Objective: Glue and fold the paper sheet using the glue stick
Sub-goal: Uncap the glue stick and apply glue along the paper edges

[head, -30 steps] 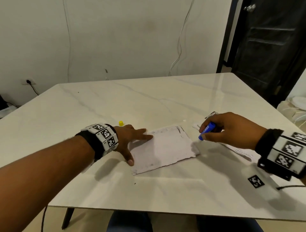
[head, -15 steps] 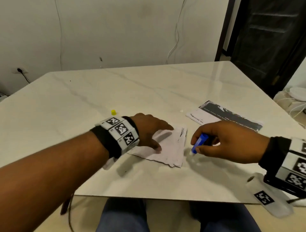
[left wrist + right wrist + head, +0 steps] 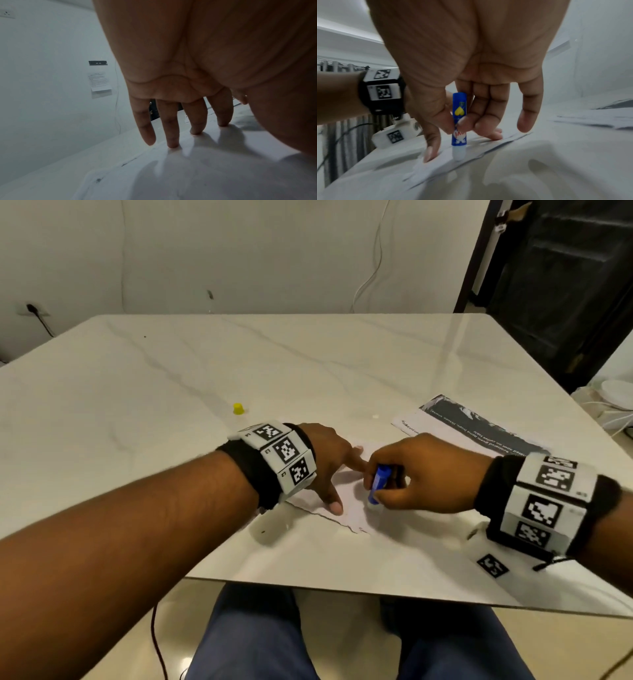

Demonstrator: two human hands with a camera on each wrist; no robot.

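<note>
A white paper sheet (image 3: 352,505) lies on the marble table (image 3: 308,364) near its front edge. My left hand (image 3: 334,465) rests flat on the sheet with straight fingers (image 3: 195,121) pressing it down. My right hand (image 3: 416,474) pinches a blue glue stick (image 3: 378,484) between thumb and fingertips. The stick stands nearly upright, and in the right wrist view its white tip (image 3: 458,154) touches the paper (image 3: 436,162) near the right edge, close to my left thumb.
A yellow cap (image 3: 238,408) sits on the table behind my left wrist. A printed sheet with a dark band (image 3: 472,424) lies to the right. A marker tag (image 3: 492,565) lies near the table's front right edge. A dark door (image 3: 565,285) stands behind.
My right hand has moved left with the glue stick, from beside the sheet's right edge onto the paper. My left hand stays on the sheet, which now lies turned and closer to me.
</note>
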